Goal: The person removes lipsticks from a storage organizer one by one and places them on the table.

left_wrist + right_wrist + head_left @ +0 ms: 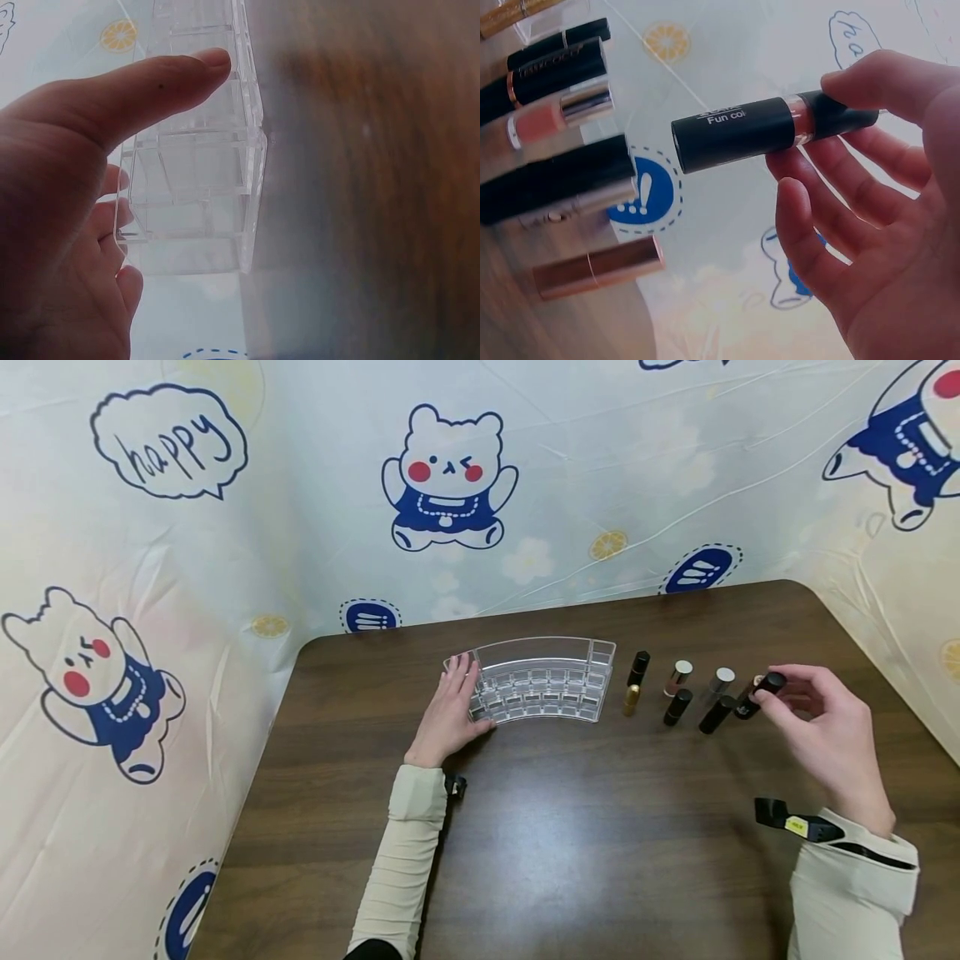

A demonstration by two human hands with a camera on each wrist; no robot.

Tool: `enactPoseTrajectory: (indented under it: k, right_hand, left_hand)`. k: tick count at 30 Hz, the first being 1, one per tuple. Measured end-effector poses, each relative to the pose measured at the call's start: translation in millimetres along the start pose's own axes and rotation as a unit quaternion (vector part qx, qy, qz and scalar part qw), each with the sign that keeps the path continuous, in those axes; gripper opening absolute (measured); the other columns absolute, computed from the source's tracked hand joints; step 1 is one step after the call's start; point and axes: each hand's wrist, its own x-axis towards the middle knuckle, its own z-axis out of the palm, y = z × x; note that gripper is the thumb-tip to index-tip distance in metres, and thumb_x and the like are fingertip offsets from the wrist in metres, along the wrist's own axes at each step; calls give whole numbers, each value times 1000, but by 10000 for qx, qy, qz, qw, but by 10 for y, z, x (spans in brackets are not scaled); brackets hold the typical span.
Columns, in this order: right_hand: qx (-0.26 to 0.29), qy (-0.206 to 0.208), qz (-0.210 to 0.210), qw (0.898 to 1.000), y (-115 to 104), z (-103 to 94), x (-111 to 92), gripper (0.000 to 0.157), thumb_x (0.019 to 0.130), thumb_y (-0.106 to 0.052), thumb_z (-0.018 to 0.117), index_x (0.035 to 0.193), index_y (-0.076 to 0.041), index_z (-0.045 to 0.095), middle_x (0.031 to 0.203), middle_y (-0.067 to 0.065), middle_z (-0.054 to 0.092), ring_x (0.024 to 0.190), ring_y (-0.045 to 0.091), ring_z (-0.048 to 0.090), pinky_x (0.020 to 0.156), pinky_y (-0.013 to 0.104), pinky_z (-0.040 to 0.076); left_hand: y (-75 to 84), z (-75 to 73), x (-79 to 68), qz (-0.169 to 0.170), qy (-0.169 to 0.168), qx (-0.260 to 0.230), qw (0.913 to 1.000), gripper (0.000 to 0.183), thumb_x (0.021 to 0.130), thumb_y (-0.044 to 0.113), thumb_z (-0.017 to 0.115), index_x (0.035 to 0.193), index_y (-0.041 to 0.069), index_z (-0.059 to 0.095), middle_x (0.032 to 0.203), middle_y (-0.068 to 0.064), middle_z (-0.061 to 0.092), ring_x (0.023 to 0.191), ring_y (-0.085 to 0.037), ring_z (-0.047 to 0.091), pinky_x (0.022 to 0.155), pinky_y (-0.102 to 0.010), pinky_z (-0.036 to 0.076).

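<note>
A clear plastic lipstick organizer point(543, 681), curved and tiered with small compartments, stands on the brown table. My left hand point(448, 706) rests at its left end, fingers fairly straight along that side and thumb at the front edge. In the left wrist view, the thumb point(176, 82) crosses the organizer's clear walls. Thumb and fingers of my right hand point(828, 727) pinch a black lipstick point(735, 133) with a see-through reddish band and white lettering. In the head view it overlaps the rightmost tubes on the table.
Several lip tubes stand right of the organizer: a gold tube point(632, 700), a black tube point(639, 668), a silver-capped pink tube point(678, 677) and more black ones point(717, 714). In the right wrist view, a rose-gold tube point(600, 268) stands nearest. Patterned cloth point(585, 460) hangs around the table.
</note>
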Motion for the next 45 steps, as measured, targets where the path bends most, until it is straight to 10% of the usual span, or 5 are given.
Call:
enactPoseTrajectory:
  k: [45]
  right_hand:
    - [-449, -346, 474, 9973, 486, -114, -65, 28, 85, -13, 73, 110, -8, 61, 83, -35, 54, 76, -21, 52, 69, -3, 39]
  left_hand:
    - [-17, 5, 6, 65, 14, 6, 10000, 103, 80, 36, 78, 155, 4, 15, 163, -14, 6, 152, -28, -2, 123, -41, 7]
